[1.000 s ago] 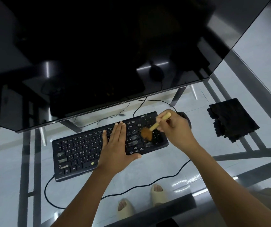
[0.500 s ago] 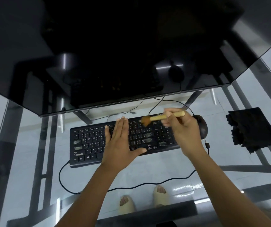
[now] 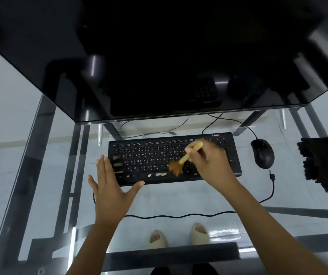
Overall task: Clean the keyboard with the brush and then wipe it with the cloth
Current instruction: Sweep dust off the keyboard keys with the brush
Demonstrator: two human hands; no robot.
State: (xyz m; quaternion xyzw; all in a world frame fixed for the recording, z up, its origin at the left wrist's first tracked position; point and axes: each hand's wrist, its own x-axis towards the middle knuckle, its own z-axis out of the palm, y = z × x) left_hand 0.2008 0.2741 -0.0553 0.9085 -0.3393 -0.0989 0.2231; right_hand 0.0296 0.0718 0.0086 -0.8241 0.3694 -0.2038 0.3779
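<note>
Brushing step was under way, cloth not yet in use. Keyboard (image 3: pixel 175 158) lay flat on the glass desk (image 3: pixel 30 147), square to the person, in front of the dark monitor (image 3: pixel 159 56). Left hand (image 3: pixel 110 185) was spread, fingers straight and together, thumb splayed out to the keyboard's front edge, palm at its left end, probably bracing it so the strokes wouldn't slide it on the glass; couldn't tell how hard it pressed. Right hand (image 3: pixel 208 165) pinched the brush (image 3: pixel 187 157) by its pale handle, fingers curled round the shaft, wrist bent inward, forearm coming in from the lower right. Handle tilted up and back, brown bristles down on the lower key rows just right of the space bar; bristles were motion-blurred. A few pale crumbs (image 3: pixel 158 175) sat on the space bar, likely the next target. Cloth (image 3: pixel 323 161) was parked folded at the desk's right edge, well apart from the keyboard, past the mouse (image 3: pixel 262 153), so within reach for the wipe.
</note>
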